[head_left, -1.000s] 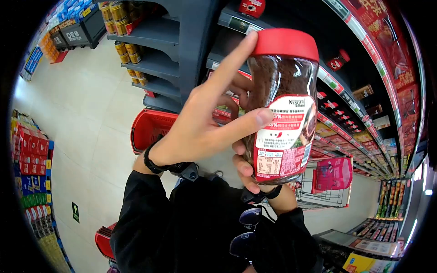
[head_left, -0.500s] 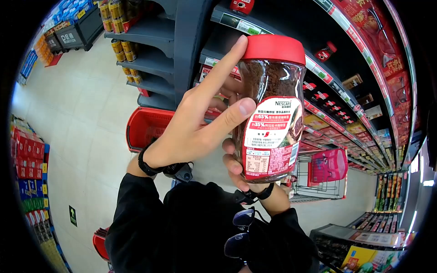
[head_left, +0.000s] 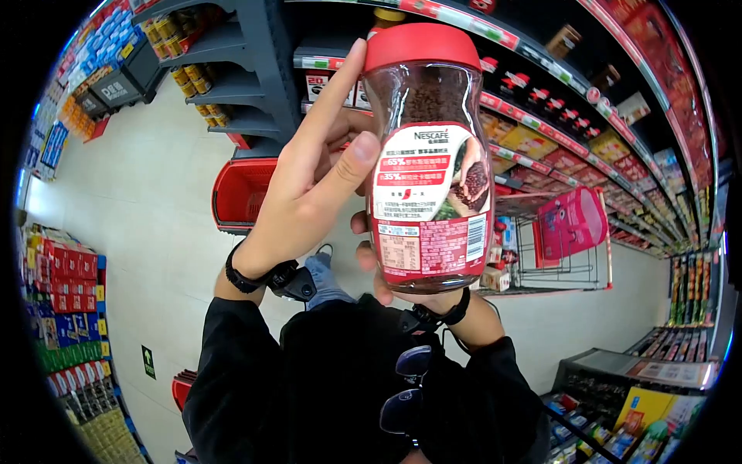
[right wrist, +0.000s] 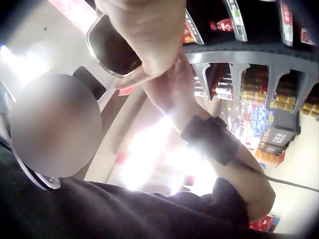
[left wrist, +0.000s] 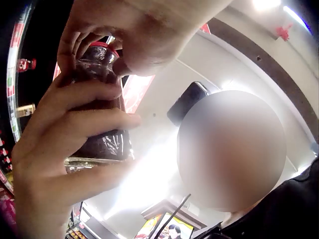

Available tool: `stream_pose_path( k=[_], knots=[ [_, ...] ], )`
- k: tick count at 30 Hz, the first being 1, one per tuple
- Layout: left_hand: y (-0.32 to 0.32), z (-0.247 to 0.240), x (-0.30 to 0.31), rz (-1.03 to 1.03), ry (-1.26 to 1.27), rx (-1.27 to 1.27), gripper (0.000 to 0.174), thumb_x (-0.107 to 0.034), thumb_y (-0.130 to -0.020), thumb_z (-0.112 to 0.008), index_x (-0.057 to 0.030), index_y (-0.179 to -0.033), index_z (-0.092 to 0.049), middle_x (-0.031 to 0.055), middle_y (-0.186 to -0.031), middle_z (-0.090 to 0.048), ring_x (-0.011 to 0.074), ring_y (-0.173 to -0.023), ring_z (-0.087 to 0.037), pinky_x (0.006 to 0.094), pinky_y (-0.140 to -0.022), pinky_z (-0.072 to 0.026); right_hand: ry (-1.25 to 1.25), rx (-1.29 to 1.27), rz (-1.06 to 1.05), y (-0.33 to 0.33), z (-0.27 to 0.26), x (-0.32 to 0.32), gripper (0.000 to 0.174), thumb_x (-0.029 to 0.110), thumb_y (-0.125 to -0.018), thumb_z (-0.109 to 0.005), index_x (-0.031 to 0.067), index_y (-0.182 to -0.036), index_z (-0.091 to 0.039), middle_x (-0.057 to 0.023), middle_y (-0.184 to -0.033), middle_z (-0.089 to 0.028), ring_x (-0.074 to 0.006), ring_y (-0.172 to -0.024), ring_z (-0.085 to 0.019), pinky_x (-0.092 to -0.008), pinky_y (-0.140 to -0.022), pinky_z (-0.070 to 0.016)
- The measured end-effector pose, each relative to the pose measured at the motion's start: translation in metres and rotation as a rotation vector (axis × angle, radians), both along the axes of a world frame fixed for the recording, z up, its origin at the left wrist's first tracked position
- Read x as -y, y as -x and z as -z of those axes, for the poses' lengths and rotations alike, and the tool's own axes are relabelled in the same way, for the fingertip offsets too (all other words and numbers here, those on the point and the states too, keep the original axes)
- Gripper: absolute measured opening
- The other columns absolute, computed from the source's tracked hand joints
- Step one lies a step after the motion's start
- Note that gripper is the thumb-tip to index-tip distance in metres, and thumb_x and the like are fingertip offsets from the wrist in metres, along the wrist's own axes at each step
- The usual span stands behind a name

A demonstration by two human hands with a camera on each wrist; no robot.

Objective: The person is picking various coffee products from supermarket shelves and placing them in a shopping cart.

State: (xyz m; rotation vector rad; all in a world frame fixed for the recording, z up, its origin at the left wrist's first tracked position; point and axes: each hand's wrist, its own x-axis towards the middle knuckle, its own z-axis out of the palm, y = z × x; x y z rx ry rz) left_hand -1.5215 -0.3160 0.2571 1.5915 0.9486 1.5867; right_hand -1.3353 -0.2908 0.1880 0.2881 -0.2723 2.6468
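Right hand (left wrist: 55,144) wrapped round the lower coffee jar (head_left: 433,201), left hand (head_left: 305,182) loose alongside, index against the red lid (head_left: 421,46). Jar's held up in front. Probably glass: rigid, slick, breakable, moderate heft. Grip the body; don't lift by the lid.

A red basket (head_left: 236,193) sits near grey shelves (head_left: 233,93) of golden cans (head_left: 193,80), across the floor (head_left: 166,193) from red boxes (head_left: 72,278).
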Motion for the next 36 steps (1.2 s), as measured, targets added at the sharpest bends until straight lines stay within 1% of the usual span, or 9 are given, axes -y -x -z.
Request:
stream_pose_path(
  k=[2, 7, 12, 15, 18, 27, 31, 34, 36],
  knots=[
    [-0.024, -0.003, 0.003, -0.006, -0.007, -0.048, 0.072, -0.033, -0.105, -0.051, -0.0129, -0.161, -0.012, 0.0160, -0.117, -0.063, 0.0167, -0.106, -0.062, 0.0283, -0.087, -0.0495, -0.006, 0.040, 0.024, -0.023, -0.006, 0.009, 0.076, 0.045, -0.098, -0.054, -0.0011, -0.151, -0.026, -0.0279, -0.138, -0.041, -0.0436, -0.116, -0.056, -0.0529, -0.068, -0.0642],
    [-0.064, -0.010, 0.019, -0.004, -0.048, -0.137, 0.072, -0.040, -0.105, -0.049, -0.0130, -0.161, -0.014, 0.0182, -0.120, -0.063, 0.0216, -0.111, -0.063, 0.0331, -0.095, -0.0463, 0.184, -0.123, -0.037, -0.062, 0.004, 0.029, 0.132, 0.070, -0.057, -0.083, 0.0100, -0.156, -0.019, -0.0322, -0.147, -0.036, -0.0613, -0.125, -0.044, -0.0734, -0.087, -0.0513],
    [-0.088, -0.016, 0.030, -0.002, -0.048, -0.153, 0.072, -0.043, -0.104, -0.048, -0.0129, -0.161, -0.015, 0.0186, -0.122, -0.063, 0.0228, -0.113, -0.062, 0.0341, -0.097, -0.0460, -0.043, -0.053, 0.044, -0.086, -0.008, 0.040, 0.130, 0.066, -0.058, -0.085, 0.0089, -0.156, -0.021, -0.0308, -0.147, -0.036, -0.0579, -0.126, -0.045, -0.0710, -0.087, -0.0525],
    [-0.102, -0.017, 0.028, 0.002, -0.034, -0.157, 0.072, -0.044, -0.104, -0.049, -0.0130, -0.161, -0.016, 0.0191, -0.124, -0.062, 0.0227, -0.114, -0.062, 0.0344, -0.097, -0.0459, -0.227, -0.002, 0.088, -0.101, -0.009, 0.038, 0.125, 0.067, -0.064, -0.082, 0.0109, -0.156, -0.020, -0.0326, -0.153, -0.026, -0.0589, -0.133, -0.036, -0.0747, -0.091, -0.0472],
    [-0.097, -0.020, 0.043, -0.006, -0.033, -0.140, 0.072, -0.044, -0.104, -0.049, -0.0125, -0.161, -0.016, 0.0196, -0.126, -0.062, 0.0225, -0.114, -0.062, 0.0347, -0.099, -0.0458, -0.136, 0.183, 0.103, -0.097, -0.027, 0.056, 0.145, 0.061, -0.043, -0.093, 0.0061, -0.155, -0.021, -0.0285, -0.147, -0.040, -0.0552, -0.125, -0.048, -0.0673, -0.091, -0.0535],
    [-0.101, -0.023, 0.056, 0.089, -0.099, -0.056, 0.071, -0.043, -0.105, -0.047, -0.0104, -0.160, -0.017, 0.0191, -0.127, -0.062, 0.0212, -0.114, -0.062, 0.0345, -0.100, -0.0445, -0.235, 0.217, 0.113, -0.101, -0.044, 0.077, 0.145, 0.053, -0.042, -0.097, 0.0071, -0.156, -0.020, -0.0259, -0.152, -0.035, -0.0515, -0.133, -0.042, -0.0688, -0.103, -0.0440],
    [-0.102, -0.026, 0.052, 0.125, -0.178, -0.152, 0.065, -0.038, -0.106, -0.045, -0.0140, -0.160, -0.020, 0.0170, -0.126, -0.064, 0.0203, -0.112, -0.063, 0.0337, -0.096, -0.0464, -0.234, 0.205, 0.102, -0.107, -0.051, 0.082, 0.118, 0.065, -0.069, -0.077, 0.0066, -0.156, -0.021, -0.0277, -0.151, -0.035, -0.0470, -0.135, -0.042, -0.0671, -0.109, -0.0388],
    [-0.105, -0.037, 0.060, 0.224, -0.121, -0.113, 0.058, -0.028, -0.106, -0.045, -0.0042, -0.156, -0.029, 0.0154, -0.139, -0.054, 0.0184, -0.120, -0.056, 0.0330, -0.104, -0.0420, -0.233, 0.167, 0.066, -0.103, -0.046, 0.085, 0.118, 0.064, -0.069, -0.077, 0.0065, -0.156, -0.021, -0.0275, -0.151, -0.035, -0.0465, -0.135, -0.042, -0.0665, -0.109, -0.0388],
    [-0.107, -0.045, 0.061, 0.277, -0.128, -0.181, 0.054, -0.026, -0.106, -0.044, -0.0051, -0.155, -0.034, 0.0141, -0.132, -0.059, 0.0162, -0.113, -0.059, 0.0310, -0.099, -0.0452, -0.237, 0.164, 0.047, -0.102, -0.044, 0.087, 0.118, 0.064, -0.069, -0.077, 0.0065, -0.156, -0.021, -0.0273, -0.151, -0.035, -0.0462, -0.135, -0.042, -0.0661, -0.109, -0.0389]
  ],
)
